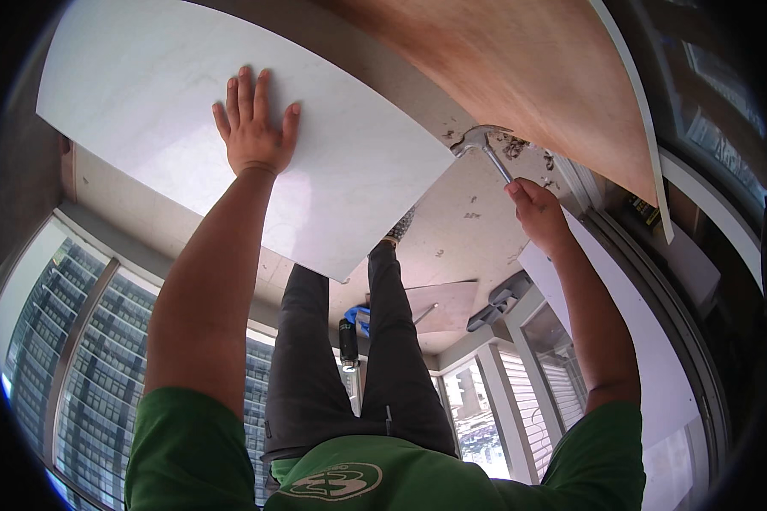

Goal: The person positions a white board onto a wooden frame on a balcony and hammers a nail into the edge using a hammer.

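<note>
A large white panel (332, 147) lies before me, its corner pointing right. My left hand (257, 134) rests on it palm down, fingers spread, with nothing in it. My right hand (540, 214) grips the handle of a metal claw hammer (482, 137), beyond the panel's right side. The hammer's striking face is at the panel's right corner; whether it touches cannot be told. Past the hammer head, a large brown wooden sheet (518, 70) with a pale edge slants across the upper right.
Debris (514, 148) is scattered on the floor (447, 223). Between my legs are a black bottle (348, 342) and a blue item (359, 316). Grey slippers (502, 300) lie near a flat board (444, 306). Another white panel (639, 345) stands at right. Windows (89, 332) line the left.
</note>
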Action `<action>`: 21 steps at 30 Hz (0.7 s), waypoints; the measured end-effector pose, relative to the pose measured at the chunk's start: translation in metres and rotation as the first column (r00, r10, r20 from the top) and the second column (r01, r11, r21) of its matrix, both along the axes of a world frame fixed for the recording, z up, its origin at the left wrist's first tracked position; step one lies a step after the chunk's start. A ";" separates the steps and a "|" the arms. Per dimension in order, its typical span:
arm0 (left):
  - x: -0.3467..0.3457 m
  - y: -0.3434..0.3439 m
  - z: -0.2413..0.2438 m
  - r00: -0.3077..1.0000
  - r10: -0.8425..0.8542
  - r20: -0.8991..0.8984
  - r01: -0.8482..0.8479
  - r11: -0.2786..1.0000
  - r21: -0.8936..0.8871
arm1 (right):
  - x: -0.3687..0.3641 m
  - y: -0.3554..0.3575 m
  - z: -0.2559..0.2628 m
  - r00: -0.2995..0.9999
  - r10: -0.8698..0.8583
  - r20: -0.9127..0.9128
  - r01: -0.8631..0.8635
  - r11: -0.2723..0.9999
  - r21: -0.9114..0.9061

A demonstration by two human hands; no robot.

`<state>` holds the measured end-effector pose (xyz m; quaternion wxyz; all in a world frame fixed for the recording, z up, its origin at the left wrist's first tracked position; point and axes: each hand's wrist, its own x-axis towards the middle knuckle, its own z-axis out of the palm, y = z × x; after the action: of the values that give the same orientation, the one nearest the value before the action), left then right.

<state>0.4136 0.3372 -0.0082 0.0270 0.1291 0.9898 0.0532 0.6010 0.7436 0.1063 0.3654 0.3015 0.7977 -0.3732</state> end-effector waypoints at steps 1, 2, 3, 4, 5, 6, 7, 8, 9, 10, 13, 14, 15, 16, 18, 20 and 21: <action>0.000 -0.002 0.000 1.000 0.000 -0.004 0.000 1.000 -0.003 | -0.003 -0.001 0.001 0.996 -0.079 0.045 0.079 0.997 -0.012; 0.000 -0.003 0.000 1.000 0.001 -0.008 -0.001 1.000 -0.005 | -0.008 0.000 0.003 0.984 -0.156 0.091 0.158 0.987 -0.020; 0.000 -0.003 0.000 1.000 0.003 0.000 -0.003 1.000 -0.009 | -0.016 -0.001 0.010 0.963 -0.231 0.137 0.236 0.972 -0.021; 0.000 -0.004 0.001 1.000 0.005 0.008 -0.005 1.000 -0.014 | -0.023 -0.006 0.016 0.914 -0.352 0.202 0.357 0.934 0.012; 0.000 -0.004 0.001 1.000 0.007 0.016 -0.007 1.000 -0.018 | -0.015 -0.005 0.010 0.973 -0.208 0.098 0.206 0.978 0.024; 0.000 -0.003 0.001 1.000 0.006 0.015 -0.006 1.000 -0.020 | -0.006 -0.009 0.006 0.998 -0.055 -0.008 0.055 0.997 0.055; 0.000 -0.001 0.001 1.000 0.006 0.015 -0.005 1.000 -0.023 | 0.000 -0.010 0.003 0.989 0.104 -0.107 -0.094 0.990 0.101; 0.000 0.000 0.001 1.000 0.005 0.015 -0.005 1.000 -0.025 | 0.004 -0.006 0.002 0.996 0.084 -0.041 -0.080 0.993 0.084; 0.000 -0.001 0.001 1.000 0.007 0.014 -0.007 0.999 -0.032 | -0.002 -0.005 0.006 0.999 0.036 -0.005 -0.036 0.997 0.063; 0.000 -0.002 0.001 1.000 0.009 0.013 -0.009 0.999 -0.038 | -0.010 -0.003 0.008 0.999 -0.010 0.032 0.009 0.999 0.043; 0.000 -0.003 0.001 1.000 0.010 0.013 -0.010 0.999 -0.033 | -0.012 -0.003 0.005 0.987 -0.157 0.047 0.155 0.987 0.044; -0.001 -0.002 0.001 1.000 0.010 0.014 -0.009 1.000 -0.028 | -0.009 -0.004 0.006 0.990 -0.141 0.030 0.139 0.989 0.055; 0.000 -0.002 0.001 1.000 0.009 0.018 -0.009 1.000 -0.023 | -0.003 -0.006 0.006 0.994 -0.106 0.025 0.104 0.993 0.056; 0.000 -0.002 0.002 1.000 0.009 0.022 -0.008 1.000 -0.017 | 0.001 -0.007 0.006 0.997 -0.071 0.019 0.070 0.996 0.059; 0.000 -0.003 0.002 1.000 0.009 0.024 -0.009 1.000 -0.018 | -0.009 -0.008 0.013 0.997 0.034 0.071 -0.040 0.996 0.083; 0.000 -0.005 0.002 1.000 0.012 0.021 -0.011 0.999 -0.033 | -0.012 -0.008 0.016 0.973 -0.190 0.131 0.184 0.981 0.058; 0.000 -0.003 0.002 1.000 0.011 0.021 -0.011 0.999 -0.031 | -0.012 -0.008 0.018 0.940 -0.302 0.159 0.297 0.953 0.056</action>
<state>0.4135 0.3338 -0.0065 0.0391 0.1227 0.9909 0.0395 0.5892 0.7359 0.1246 0.3649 0.4548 0.7151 -0.3856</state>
